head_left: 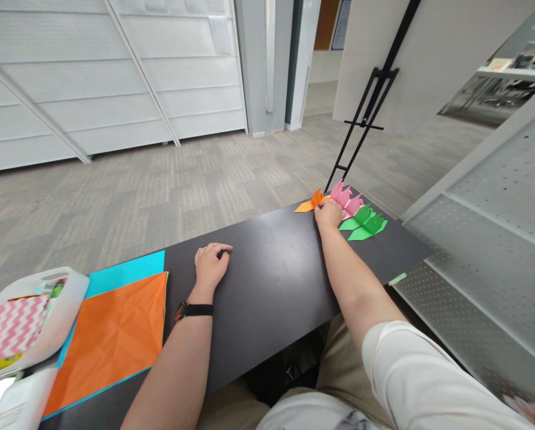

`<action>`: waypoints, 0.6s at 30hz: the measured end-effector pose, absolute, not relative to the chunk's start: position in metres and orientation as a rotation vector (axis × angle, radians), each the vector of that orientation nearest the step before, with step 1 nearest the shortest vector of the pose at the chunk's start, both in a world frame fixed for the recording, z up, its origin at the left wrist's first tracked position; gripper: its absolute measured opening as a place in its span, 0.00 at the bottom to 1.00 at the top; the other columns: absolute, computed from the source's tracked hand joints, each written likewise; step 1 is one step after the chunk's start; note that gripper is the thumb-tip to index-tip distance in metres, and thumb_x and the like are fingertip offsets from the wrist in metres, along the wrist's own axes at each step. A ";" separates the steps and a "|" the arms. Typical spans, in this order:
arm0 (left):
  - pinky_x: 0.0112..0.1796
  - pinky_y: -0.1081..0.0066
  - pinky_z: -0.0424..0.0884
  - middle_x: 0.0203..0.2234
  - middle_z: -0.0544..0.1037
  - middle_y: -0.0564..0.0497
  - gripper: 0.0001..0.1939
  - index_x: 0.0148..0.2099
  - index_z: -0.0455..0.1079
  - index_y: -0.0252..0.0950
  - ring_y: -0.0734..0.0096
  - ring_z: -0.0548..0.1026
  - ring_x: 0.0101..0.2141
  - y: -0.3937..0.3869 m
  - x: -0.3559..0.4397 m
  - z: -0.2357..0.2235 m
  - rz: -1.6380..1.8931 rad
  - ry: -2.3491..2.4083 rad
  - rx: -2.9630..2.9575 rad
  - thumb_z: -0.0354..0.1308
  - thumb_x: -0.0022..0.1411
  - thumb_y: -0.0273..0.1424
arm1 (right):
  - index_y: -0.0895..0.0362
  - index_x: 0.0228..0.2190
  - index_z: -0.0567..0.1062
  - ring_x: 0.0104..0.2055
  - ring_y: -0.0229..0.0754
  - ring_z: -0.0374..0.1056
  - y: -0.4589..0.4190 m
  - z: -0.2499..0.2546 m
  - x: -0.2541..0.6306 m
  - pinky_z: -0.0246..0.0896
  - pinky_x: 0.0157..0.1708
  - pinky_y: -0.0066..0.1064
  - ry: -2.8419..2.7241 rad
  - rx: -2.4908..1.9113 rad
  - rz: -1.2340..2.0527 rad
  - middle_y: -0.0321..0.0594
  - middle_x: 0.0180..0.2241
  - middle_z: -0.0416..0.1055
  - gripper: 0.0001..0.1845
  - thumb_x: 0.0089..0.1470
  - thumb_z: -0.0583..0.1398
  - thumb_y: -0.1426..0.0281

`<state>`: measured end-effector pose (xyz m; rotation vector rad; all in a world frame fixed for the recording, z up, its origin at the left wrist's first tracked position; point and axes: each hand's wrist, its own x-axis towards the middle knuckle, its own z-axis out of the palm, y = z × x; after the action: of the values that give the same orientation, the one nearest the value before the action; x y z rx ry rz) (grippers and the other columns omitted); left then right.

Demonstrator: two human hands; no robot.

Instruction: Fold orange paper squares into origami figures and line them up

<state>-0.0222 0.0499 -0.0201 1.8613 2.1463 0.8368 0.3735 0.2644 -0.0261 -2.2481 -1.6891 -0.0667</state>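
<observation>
At the far right of the table, my right hand [330, 213] has its fingers closed on an orange origami figure [317, 198], whose pointed end sticks out to the left. Several pink origami figures [352, 206] stand in a row just beyond and beside that hand, partly hidden by it. Nearer to me, green origami figures [368, 224] with pointed tips sit close to the pink ones. My left hand [211, 263] rests on the dark table [267, 286], holding nothing, thumb and index finger apart. To its left lie orange paper sheets [119, 334] on top of blue paper [126, 270].
A white basket [72, 292] holding a pink-and-white zigzag item stands at the left end. In front of it is a white object [23, 403]. Beyond the table's far right corner rises a black easel-like stand [361, 123]. A perforated metal panel [495, 239] borders the right.
</observation>
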 end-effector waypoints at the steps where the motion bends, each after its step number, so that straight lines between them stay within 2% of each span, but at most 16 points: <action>1: 0.68 0.45 0.60 0.49 0.84 0.54 0.14 0.45 0.83 0.49 0.54 0.78 0.56 0.050 -0.022 -0.020 0.836 2.146 1.864 0.56 0.67 0.30 | 0.52 0.51 0.83 0.55 0.58 0.65 0.265 -0.026 0.373 0.56 0.54 0.51 -1.651 -2.246 -0.061 0.53 0.55 0.74 0.22 0.69 0.54 0.58; 5: 0.69 0.45 0.58 0.50 0.84 0.53 0.13 0.46 0.82 0.48 0.54 0.78 0.56 0.049 -0.022 -0.020 0.835 2.140 1.867 0.56 0.67 0.30 | 0.49 0.47 0.85 0.55 0.58 0.64 0.266 -0.026 0.372 0.55 0.55 0.52 -1.536 -2.221 -0.023 0.50 0.53 0.75 0.18 0.67 0.58 0.57; 18: 0.69 0.45 0.58 0.50 0.84 0.53 0.13 0.45 0.82 0.49 0.55 0.77 0.56 0.049 -0.021 -0.019 0.828 2.147 1.848 0.57 0.68 0.31 | 0.49 0.48 0.85 0.55 0.58 0.63 0.263 -0.024 0.370 0.55 0.57 0.52 -1.523 -2.221 -0.010 0.49 0.54 0.73 0.18 0.67 0.58 0.58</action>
<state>-0.0213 0.0495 -0.0186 1.8485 2.1467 0.8277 0.3703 0.2626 -0.0236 -2.2209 -1.5230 -0.0099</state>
